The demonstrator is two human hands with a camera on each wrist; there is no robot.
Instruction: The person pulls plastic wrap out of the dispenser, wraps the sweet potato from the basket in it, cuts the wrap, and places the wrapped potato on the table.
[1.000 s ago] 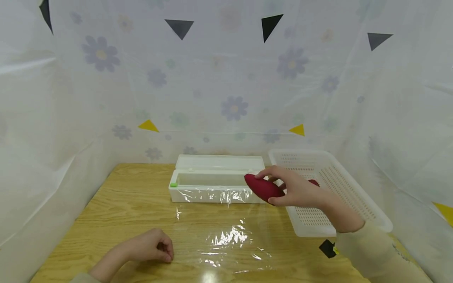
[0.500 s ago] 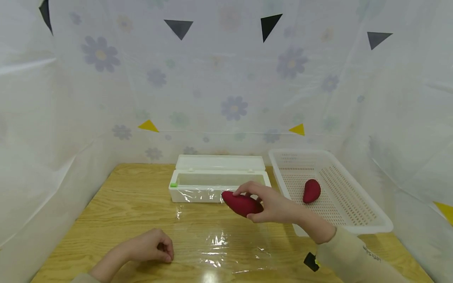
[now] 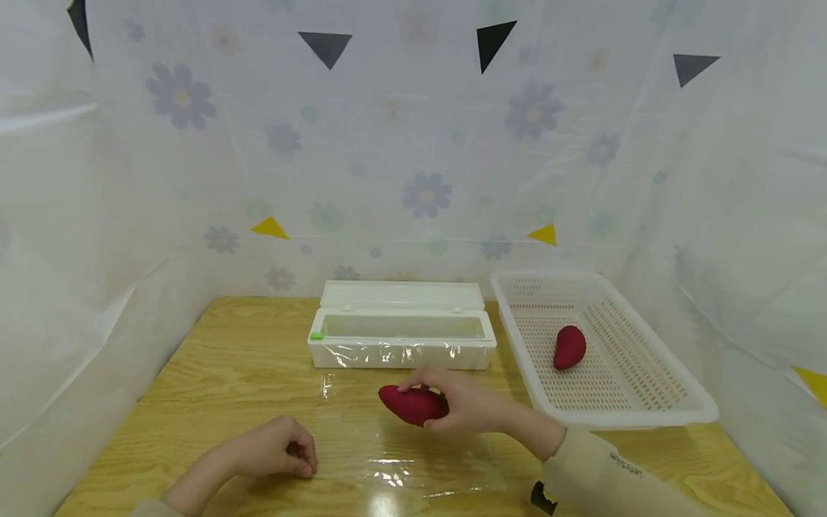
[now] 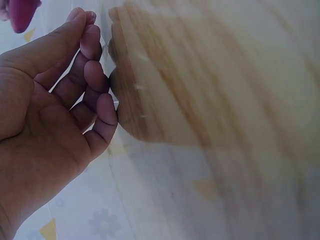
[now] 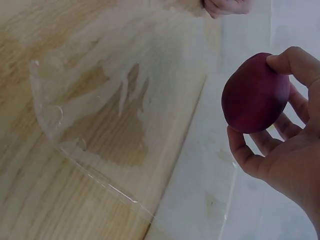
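Note:
In my right hand (image 3: 468, 403) I grip a dark red, smooth sweet potato (image 3: 411, 406), tapered at its far end. It hangs over the clear cling film (image 3: 394, 470) drawn across the tabletop. The right wrist view shows my thumb on one side of the sweet potato (image 5: 255, 95) and fingertips on the other. My left hand (image 3: 268, 449) rests at the film's left edge, loosely curled; its fingertips (image 4: 106, 107) touch the shiny surface. A white cling film box (image 3: 400, 352) stands behind, lid up, with film running over its front.
A white perforated basket (image 3: 659, 416) stands at the right, with another dark red sweet potato (image 3: 570, 348) lying inside. A green slider (image 3: 316, 336) sits at the box's left end. Plastic sheeting (image 3: 362, 129) encloses the wooden table (image 3: 213, 373).
My right hand has carried the sweet potato left and nearer, from beside the basket to over the cling film. The one in the basket has come into full view. My left hand stays put.

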